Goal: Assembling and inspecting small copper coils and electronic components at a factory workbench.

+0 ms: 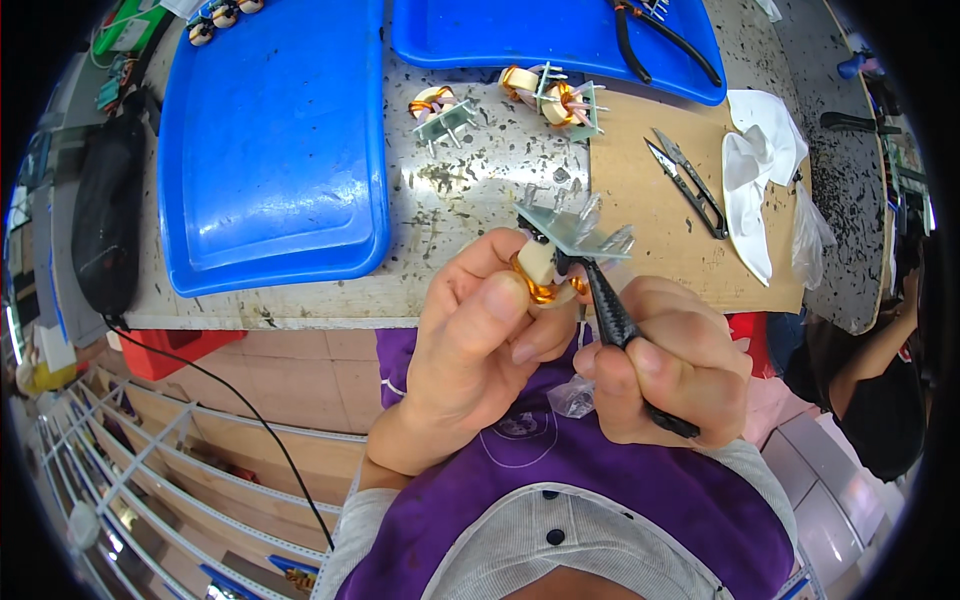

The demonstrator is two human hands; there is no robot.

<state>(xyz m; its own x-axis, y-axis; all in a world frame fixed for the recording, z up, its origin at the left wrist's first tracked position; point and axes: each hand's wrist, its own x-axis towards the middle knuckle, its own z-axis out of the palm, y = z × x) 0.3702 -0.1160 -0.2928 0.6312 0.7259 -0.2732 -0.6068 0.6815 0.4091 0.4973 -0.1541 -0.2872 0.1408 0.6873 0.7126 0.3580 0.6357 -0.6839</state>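
My left hand (470, 320) pinches a toroidal coil (538, 262), a pale ring wound with copper wire, joined to a small green board (572, 232) with clear-sleeved pins pointing up and away. Held in front of my chest, it is just off the table's near edge. In my closed right hand (675, 365) is a slim black tool (612, 312) with a textured body. Its narrow end meets the underside of the board beside the coil; the exact tip is hidden. Beyond my hands, one similar coil board (442, 118) lies alone and two more coil boards (565, 104) lie together.
A large blue tray (275, 245) lies at left; another blue tray (480, 50) at the back bears black-handled pliers (640, 45). Thread snips (690, 185) and a white cloth (750, 170) lie on brown cardboard (640, 220) at right. Another person's arm (880, 350) shows far right.
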